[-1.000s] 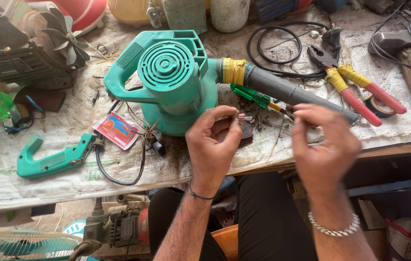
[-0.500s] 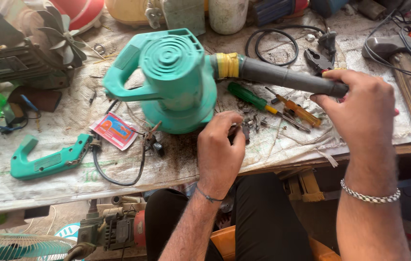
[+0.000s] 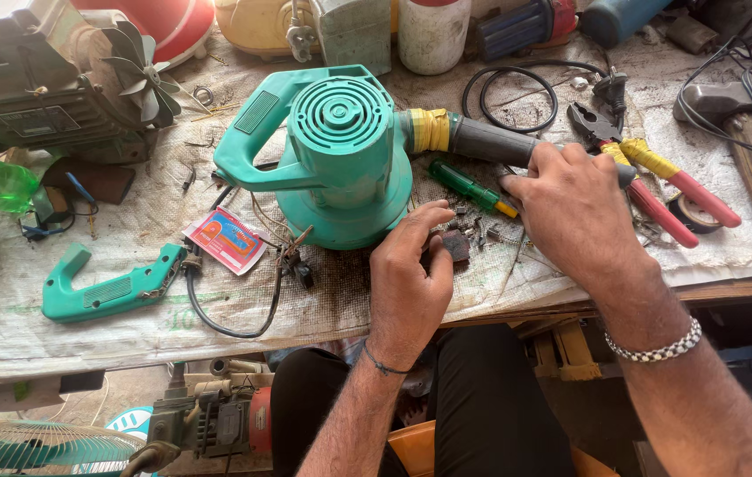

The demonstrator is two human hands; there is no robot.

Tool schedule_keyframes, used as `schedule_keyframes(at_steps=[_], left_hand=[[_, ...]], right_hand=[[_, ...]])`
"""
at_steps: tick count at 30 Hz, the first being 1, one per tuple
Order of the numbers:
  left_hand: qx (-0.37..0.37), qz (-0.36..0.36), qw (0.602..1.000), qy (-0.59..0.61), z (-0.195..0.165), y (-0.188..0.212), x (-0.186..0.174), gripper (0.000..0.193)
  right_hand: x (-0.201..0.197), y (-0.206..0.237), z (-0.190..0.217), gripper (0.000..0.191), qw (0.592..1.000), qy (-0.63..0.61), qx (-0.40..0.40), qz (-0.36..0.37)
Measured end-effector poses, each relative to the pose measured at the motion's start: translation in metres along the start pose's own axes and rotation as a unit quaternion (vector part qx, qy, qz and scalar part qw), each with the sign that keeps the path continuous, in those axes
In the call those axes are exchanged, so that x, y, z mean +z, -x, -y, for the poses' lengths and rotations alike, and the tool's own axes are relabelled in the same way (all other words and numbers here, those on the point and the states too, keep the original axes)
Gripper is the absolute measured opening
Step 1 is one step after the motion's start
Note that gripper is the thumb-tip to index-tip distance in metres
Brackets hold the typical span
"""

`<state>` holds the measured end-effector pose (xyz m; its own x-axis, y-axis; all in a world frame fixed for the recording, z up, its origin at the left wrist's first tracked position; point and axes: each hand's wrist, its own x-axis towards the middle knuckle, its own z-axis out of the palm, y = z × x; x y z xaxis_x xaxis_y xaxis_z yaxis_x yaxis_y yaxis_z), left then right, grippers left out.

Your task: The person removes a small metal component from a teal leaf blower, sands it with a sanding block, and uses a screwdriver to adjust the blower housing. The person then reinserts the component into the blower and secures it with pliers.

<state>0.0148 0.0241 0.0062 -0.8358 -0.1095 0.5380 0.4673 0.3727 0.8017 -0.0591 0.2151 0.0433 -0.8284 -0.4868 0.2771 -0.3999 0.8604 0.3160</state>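
Table (image 3: 84,344) draped in stained grey cloth, crowded with tools. Teal blower (image 3: 341,155) lies mid-table; my right hand (image 3: 575,216) rests over its grey nozzle (image 3: 491,141), fingers loose. My left hand (image 3: 407,283) sits apart, fingertips down among small parts. Red-handled pliers (image 3: 659,177) just right; teal handle shell (image 3: 111,287) lies well left.

Right hand (image 3: 575,212) hiding nozzle (image 3: 493,141) tip, fan (image 3: 31,446) cut off

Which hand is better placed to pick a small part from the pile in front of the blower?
Left. The left hand already has its fingertips on the small parts beside the teal blower. The right hand lies over the blower's dark nozzle, apparently steadying it.
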Motion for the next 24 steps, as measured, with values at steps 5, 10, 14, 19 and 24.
schedule_keyframes(at_steps=[5,10,14,19,24], left_hand=[[0.0,-0.001,1.0,0.016,0.001,0.002,-0.002,0.033],[0.029,-0.004,0.999,0.033,-0.001,0.005,-0.002,0.029],[0.041,-0.003,0.998,0.039,-0.002,0.004,-0.001,0.028],[-0.005,0.02,0.993,0.117,-0.001,0.004,-0.002,0.029],[-0.066,0.016,0.984,0.166,0.003,0.004,-0.002,0.024]], right_hand=[[-0.005,-0.005,-0.005,0.011,0.997,-0.08,0.015,-0.014],[-0.009,0.005,-0.013,0.015,0.862,-0.49,0.074,-0.107],[-0.014,0.015,-0.008,0.02,0.714,-0.683,0.154,0.02],[-0.019,0.017,0.012,0.023,0.691,-0.716,0.081,0.056],[-0.024,0.024,0.013,0.024,0.929,-0.364,0.062,-0.035]])
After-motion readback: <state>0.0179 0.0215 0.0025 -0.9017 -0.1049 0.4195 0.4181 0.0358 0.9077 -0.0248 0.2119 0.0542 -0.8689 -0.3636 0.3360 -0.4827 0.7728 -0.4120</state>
